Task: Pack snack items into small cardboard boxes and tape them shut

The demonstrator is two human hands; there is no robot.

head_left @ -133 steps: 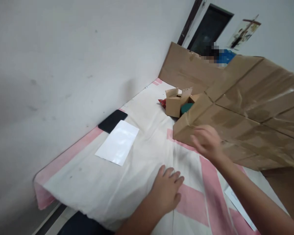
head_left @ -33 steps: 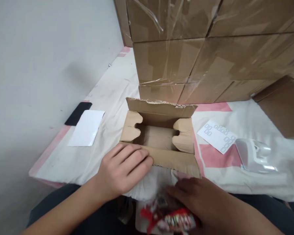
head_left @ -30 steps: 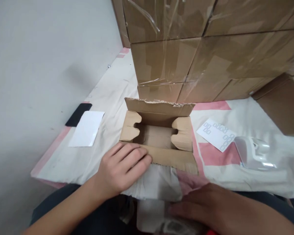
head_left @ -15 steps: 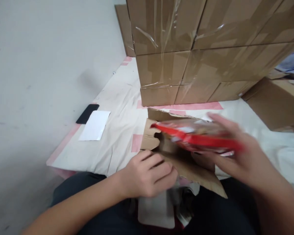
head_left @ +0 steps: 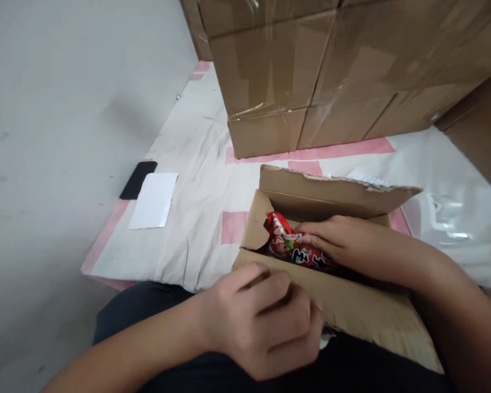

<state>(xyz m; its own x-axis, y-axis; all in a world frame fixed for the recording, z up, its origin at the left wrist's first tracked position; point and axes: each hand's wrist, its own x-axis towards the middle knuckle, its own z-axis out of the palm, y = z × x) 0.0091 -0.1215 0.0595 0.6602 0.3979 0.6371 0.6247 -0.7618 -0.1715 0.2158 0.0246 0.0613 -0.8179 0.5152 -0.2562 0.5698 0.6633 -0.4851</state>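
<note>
A small open cardboard box (head_left: 335, 191) lies in front of me on a white and pink cloth. Inside it lies a red snack packet (head_left: 297, 248). My right hand (head_left: 343, 243) reaches into the box, its fingers flat on top of the packet. My left hand (head_left: 265, 319) is curled at the box's near flap, fingers closed; a scrap of white shows under it, and what it grips is hidden.
Large taped cardboard cartons (head_left: 311, 71) stack up just behind the box. A white card (head_left: 153, 200) and a black phone (head_left: 138, 179) lie at the left by the grey wall. A clear plastic bag (head_left: 450, 218) lies at the right.
My right hand has brought the red packet from above the box down into it. The left hand has slid toward me along the near flap and closed tighter.
</note>
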